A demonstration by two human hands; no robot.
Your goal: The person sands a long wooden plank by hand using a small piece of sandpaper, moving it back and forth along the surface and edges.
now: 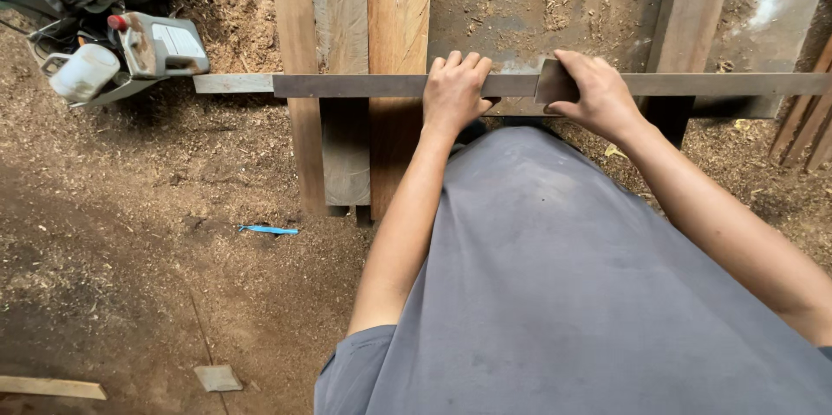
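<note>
Left hand (pixel 454 90) curled over the long grey wooden strip (pixel 364 85), right hand (pixel 596 94) pinching a flat metal scraper blade (pixel 555 82) against it, the dull, narrow strip lying crosswise over upright planks (pixel 351 34) above sawdust-covered ground (pixel 130 233).

long grey wooden strip (pixel 364 85): narrow, straight, lies level across the view, spanning the upright planks | left hand (pixel 455 90) grips it from above near the middle | small flat grey block (pixel 555 83): perhaps a metal scraper, stands on the strip, pinched by the right hand (pixel 598 94)
</note>
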